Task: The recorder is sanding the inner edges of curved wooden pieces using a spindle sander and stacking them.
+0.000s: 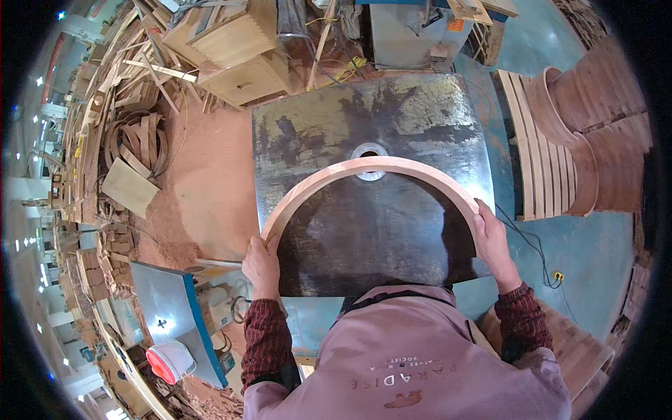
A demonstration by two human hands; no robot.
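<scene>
A pale curved wooden arch (329,172) lies across the dark metal machine table (308,119), its bow pointing away from me. My left hand (262,264) is closed round the arch's left end, at the table's left edge. Round its right end, by the table's right edge, my right hand (492,238) is closed too. The top of the bow crosses a round metal ring with a dark hole (369,155), covering part of it. Whether the arch rests flat or is slightly lifted, I cannot tell.
Curved wooden panels (595,105) stand on a slatted pallet (535,147) at right. A black cable (528,238) runs over the floor. At left are wood offcuts (136,143), sawdust (210,189) and a blue-edged metal plate (164,301) with a white bucket (171,360). Wooden boxes (238,56) stand behind.
</scene>
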